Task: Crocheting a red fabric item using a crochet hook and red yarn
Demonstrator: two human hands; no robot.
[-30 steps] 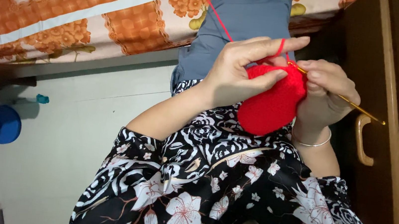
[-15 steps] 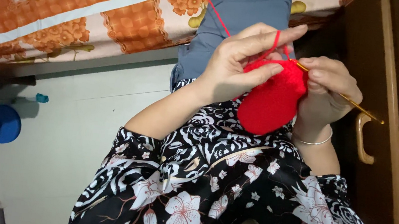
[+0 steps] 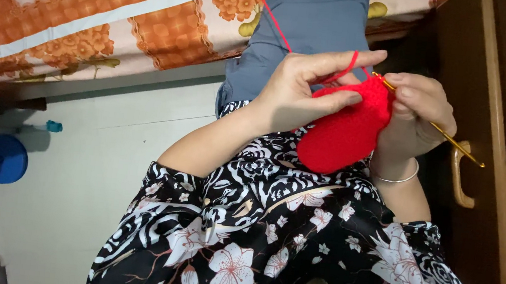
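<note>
Matt red knitted wool piece [image 3: 346,130]; glossy gold metal hook [image 3: 450,138]; polished wood door [image 3: 505,158]

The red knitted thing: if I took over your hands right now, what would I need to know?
Left hand: pinches the top edge of the red crochet piece, with the red yarn looped over its forefinger.
Right hand: grips the gold crochet hook, tip at the piece's top edge.
The piece sits above the lap, over the floral dress; the yarn runs up across the grey cloth.
Done: a rounded red patch.
Left: the working row is open, with the hook in it.
</note>
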